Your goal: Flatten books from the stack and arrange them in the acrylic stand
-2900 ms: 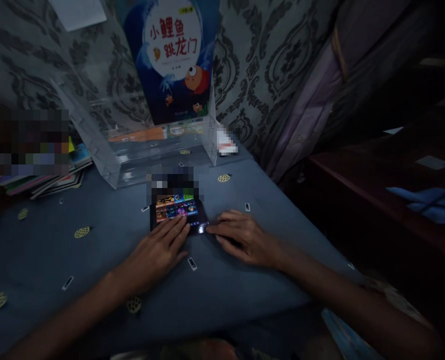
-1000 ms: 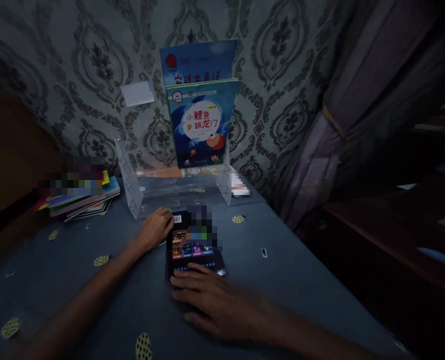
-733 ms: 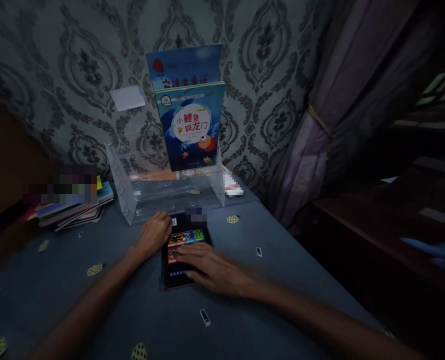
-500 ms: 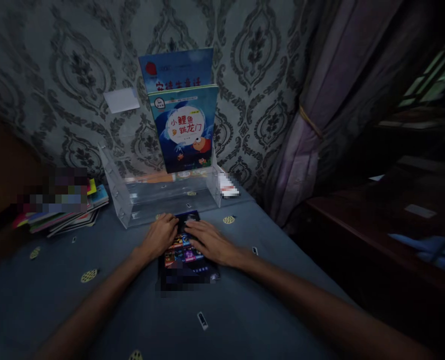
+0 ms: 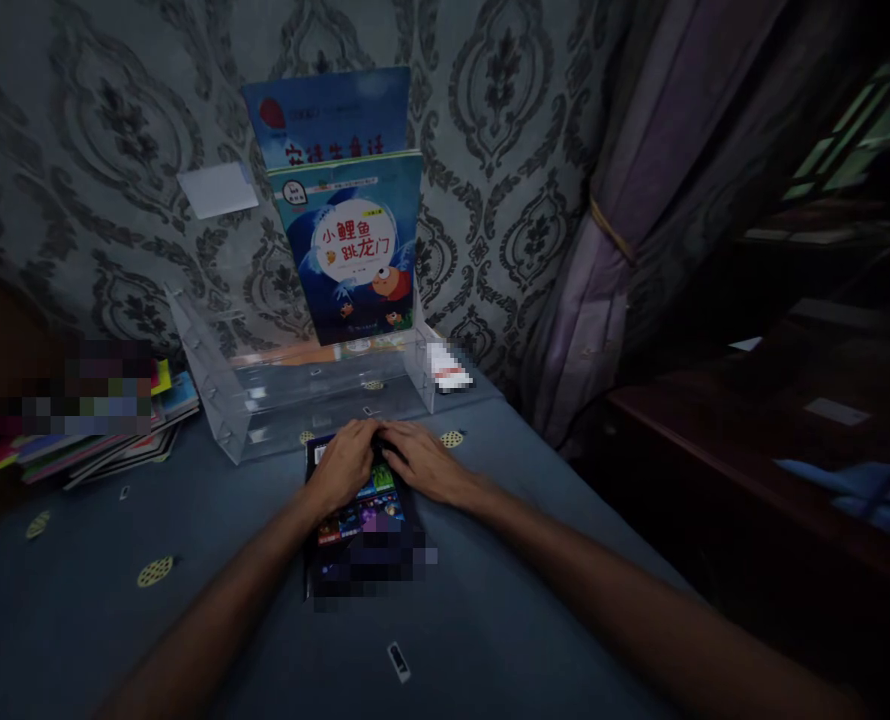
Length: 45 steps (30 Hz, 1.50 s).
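Observation:
A dark book (image 5: 359, 525) with bright picture panels on its cover lies flat on the blue-grey cloth of the table (image 5: 490, 600). My left hand (image 5: 347, 462) rests on its far end, fingers together and curled over the top edge. My right hand (image 5: 424, 464) lies beside it on the far right corner, fingers stretched toward the left hand. Both hands touch the book; how firmly they grip the edge is hard to see in the dim light. Just beyond them stands a clear acrylic book stand (image 5: 212, 395).
Two blue picture books (image 5: 355, 250) stand upright in the stand against the patterned wall. A stack of colourful books (image 5: 107, 430) lies at the left. A purple curtain (image 5: 610, 230) hangs at the right, beside a dark wooden surface (image 5: 775, 440).
The book has turned from lying crosswise to lengthwise. My right hand slid from its near edge up to the far end, and my left hand moved onto the top edge beside it.

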Tool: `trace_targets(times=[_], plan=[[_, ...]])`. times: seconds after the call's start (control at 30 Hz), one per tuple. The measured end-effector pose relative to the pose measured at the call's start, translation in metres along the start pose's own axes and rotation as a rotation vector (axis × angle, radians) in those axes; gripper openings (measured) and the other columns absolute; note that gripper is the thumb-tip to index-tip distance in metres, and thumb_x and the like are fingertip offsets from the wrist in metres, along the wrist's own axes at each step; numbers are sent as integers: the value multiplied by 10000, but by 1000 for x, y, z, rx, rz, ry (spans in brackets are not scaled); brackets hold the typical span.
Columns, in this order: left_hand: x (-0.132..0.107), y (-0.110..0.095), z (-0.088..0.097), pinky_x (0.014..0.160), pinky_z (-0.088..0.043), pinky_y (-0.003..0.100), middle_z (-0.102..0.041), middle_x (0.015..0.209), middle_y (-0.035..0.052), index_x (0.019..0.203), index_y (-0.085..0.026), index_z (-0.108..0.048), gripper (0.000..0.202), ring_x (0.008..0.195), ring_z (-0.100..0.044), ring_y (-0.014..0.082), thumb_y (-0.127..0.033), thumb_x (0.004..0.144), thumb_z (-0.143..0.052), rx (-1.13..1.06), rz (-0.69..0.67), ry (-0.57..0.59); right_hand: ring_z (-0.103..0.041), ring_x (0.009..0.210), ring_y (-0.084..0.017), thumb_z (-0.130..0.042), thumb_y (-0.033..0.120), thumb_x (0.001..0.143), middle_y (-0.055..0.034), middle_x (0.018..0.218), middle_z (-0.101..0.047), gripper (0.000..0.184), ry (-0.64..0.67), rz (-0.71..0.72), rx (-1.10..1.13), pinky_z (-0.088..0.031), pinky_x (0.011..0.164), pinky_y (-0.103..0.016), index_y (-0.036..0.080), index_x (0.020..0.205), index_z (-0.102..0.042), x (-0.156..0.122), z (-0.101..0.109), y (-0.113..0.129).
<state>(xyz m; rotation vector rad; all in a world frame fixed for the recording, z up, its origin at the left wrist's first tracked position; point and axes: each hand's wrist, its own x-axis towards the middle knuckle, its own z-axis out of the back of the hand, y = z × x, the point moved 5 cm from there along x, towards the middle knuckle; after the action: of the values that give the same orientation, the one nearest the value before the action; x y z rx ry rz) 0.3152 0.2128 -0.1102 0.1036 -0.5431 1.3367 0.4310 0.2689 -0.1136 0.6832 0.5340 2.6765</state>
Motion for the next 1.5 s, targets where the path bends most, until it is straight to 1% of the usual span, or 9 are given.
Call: trace_targets(times=[0.23, 0.4, 0.53, 0.67, 0.9, 1.03, 1.13, 1.37, 1.5], plan=[[0, -1, 1, 926, -512, 422, -658, 1051, 105, 1150, -159, -547, 348, 999, -613, 244, -40, 846, -425, 38, 6, 20, -571, 1235, -258, -516, 171, 919, -143, 1307, -636, 359, 21, 4, 5, -427, 1092, -447, 120, 1265, -599, 5, -4, -4], [-2, 0, 2, 889, -537, 429, -683, 1039, 114, 1190, -144, -572, 380, 973, -637, 247, -48, 858, -415, 41, 8, 24, -548, 1282, -258, -487, 157, 930, -158, 1334, -622, 353, 0, 11, -20, -409, 1119, -438, 100, 1252, -617, 1, -2, 1], [-5, 1, 1, 983, -507, 437, -679, 1199, 111, 1286, -157, -559, 510, 1098, -631, 230, -5, 817, -428, 26, -43, 35, -568, 1264, -256, -466, 147, 939, -162, 1335, -622, 358, 7, 10, -33, -440, 1098, -428, 96, 1258, -620, -10, 1, 9], [-6, 2, -1, 1068, -452, 454, -631, 1321, 134, 1288, -119, -583, 491, 1209, -593, 234, -21, 826, -448, 50, -82, 80, -589, 1234, -253, -477, 163, 942, -146, 1306, -641, 334, 1, 19, -74, -457, 1080, -448, 134, 1236, -633, -19, 4, 15], [-6, -1, -1, 1085, -433, 464, -596, 1374, 125, 1311, -142, -569, 500, 1261, -562, 226, -38, 840, -439, 91, -119, 115, -563, 1267, -259, -451, 164, 953, -178, 1311, -630, 341, 23, 13, -77, -448, 1098, -428, 79, 1228, -632, -20, 1, 15], [-6, -4, 1, 1087, -429, 463, -601, 1362, 146, 1309, -105, -563, 487, 1270, -552, 234, -33, 849, -419, 101, -121, 127, -551, 1285, -257, -442, 158, 954, -180, 1334, -616, 353, 43, 1, -88, -446, 1103, -436, 88, 1252, -617, -21, 2, 19], [-7, -5, 0, 1094, -419, 459, -591, 1371, 156, 1320, -81, -551, 483, 1293, -529, 239, -37, 859, -412, 107, -110, 159, -560, 1276, -259, -431, 181, 965, -178, 1323, -624, 353, 48, -8, -97, -455, 1094, -450, 96, 1253, -619, -29, 4, 26], [-7, -5, -3, 1097, -397, 442, -503, 1472, 123, 1391, -142, -499, 459, 1356, -469, 240, -150, 944, -393, 155, -80, 224, -526, 1315, -283, -479, 231, 962, -186, 1397, -569, 386, 53, 37, -60, -445, 1102, -487, 105, 1309, -593, -64, 10, 42], [-6, -6, -4, 1089, -402, 429, -506, 1471, 112, 1393, -166, -502, 461, 1346, -479, 234, -160, 945, -394, 186, -70, 222, -512, 1328, -294, -480, 228, 963, -206, 1396, -564, 406, 76, 44, -64, -456, 1099, -482, 68, 1323, -579, -71, 12, 46]])
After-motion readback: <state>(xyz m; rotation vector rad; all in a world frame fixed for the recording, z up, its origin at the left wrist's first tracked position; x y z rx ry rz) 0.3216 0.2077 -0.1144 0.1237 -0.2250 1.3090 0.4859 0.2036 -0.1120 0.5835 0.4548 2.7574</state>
